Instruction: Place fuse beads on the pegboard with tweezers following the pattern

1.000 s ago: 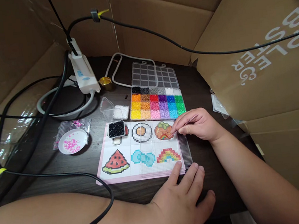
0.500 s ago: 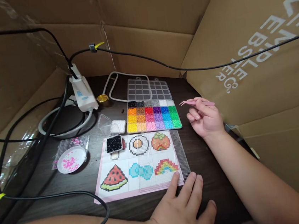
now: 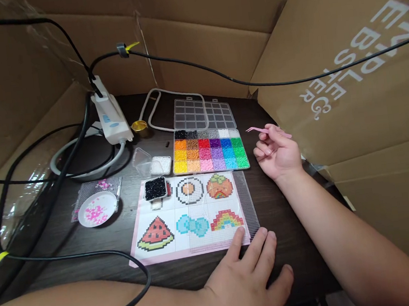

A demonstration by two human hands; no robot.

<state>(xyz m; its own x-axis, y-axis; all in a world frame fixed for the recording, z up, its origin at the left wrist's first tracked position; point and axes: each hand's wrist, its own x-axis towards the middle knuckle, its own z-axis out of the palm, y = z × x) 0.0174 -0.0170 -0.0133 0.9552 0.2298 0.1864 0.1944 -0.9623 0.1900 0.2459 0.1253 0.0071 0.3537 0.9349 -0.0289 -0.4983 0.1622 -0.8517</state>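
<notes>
The right hand (image 3: 279, 155) hangs above the bench (image 3: 288, 222), just right of the bead box (image 3: 208, 155), its fingers pinching pink tweezers (image 3: 266, 130) whose tips point left, clear of the box. The left hand (image 3: 250, 275) lies flat with fingers spread, its fingertips pressing the lower right corner of the clear pegboard (image 3: 217, 220). The pegboard lies over a pattern sheet (image 3: 158, 233), and a small tray of black beads (image 3: 155, 188) stands on the sheet's upper left corner.
</notes>
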